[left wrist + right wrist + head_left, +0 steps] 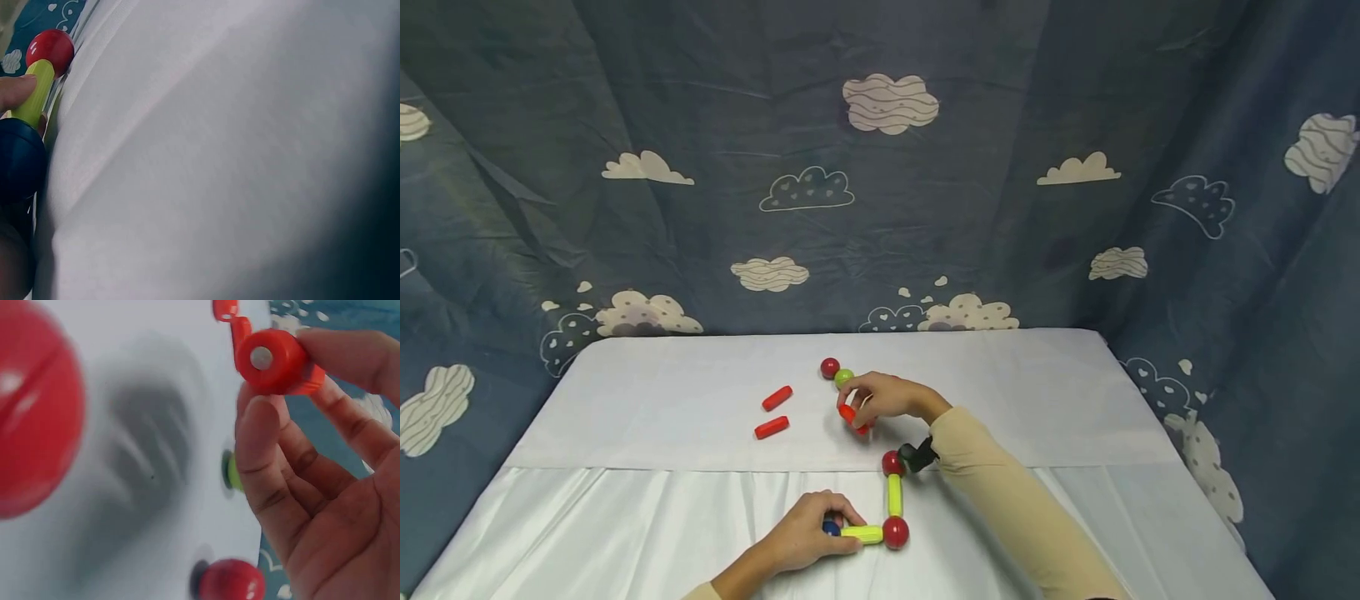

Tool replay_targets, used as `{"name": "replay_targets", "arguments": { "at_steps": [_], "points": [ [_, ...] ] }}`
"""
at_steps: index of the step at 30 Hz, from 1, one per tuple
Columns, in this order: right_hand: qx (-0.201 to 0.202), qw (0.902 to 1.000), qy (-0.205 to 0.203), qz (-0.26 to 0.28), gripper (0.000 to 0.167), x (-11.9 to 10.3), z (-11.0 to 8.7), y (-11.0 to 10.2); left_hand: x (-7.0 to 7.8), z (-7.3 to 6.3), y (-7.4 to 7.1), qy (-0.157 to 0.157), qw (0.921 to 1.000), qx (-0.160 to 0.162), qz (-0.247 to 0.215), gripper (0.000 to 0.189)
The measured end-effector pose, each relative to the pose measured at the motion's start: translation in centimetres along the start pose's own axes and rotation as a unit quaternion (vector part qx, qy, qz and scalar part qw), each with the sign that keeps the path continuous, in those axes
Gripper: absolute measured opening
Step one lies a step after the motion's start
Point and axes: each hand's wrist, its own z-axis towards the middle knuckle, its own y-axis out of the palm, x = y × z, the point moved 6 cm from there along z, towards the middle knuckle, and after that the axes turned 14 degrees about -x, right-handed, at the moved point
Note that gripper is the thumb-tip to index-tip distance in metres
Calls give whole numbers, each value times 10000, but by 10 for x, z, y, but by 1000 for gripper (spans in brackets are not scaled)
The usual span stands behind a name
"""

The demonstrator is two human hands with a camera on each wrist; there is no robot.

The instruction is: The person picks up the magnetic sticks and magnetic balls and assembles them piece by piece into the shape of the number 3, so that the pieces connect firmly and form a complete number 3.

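Observation:
My right hand point(883, 395) pinches a red magnetic rod point(847, 412) above the table between thumb and fingers. The rod's round end with a pale metal centre faces the right wrist camera, as the red rod point(270, 362) shows there. Lower down, my left hand point(808, 532) grips a yellow-green rod point(863, 534), with a dark blue ball point(21, 159) at its near end, partly hidden by the fingers. That rod meets a red ball point(895, 532). From it a second yellow-green rod point(894, 496) runs up to another red ball point(892, 463), making an L shape.
Two loose red rods point(777, 398) lie left of my right hand on the white-covered table point(655, 408). Behind that hand are a green ball point(843, 377) and a red ball point(830, 367). A dark blue cloud-patterned curtain point(925, 233) hangs around the table.

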Motion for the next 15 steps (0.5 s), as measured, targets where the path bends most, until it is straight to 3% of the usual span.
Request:
{"name": "replay_targets", "arguments": {
  "at_steps": [9, 15],
  "points": [
    [1032, 9899, -470, 847, 37, 31, -26, -3, 1, -2, 0, 35, 10000, 50, 53, 16],
    [1639, 9781, -389, 1220, 36, 47, -42, 2, 2, 0, 1, 64, 10000, 43, 32, 16]
  ]
}}
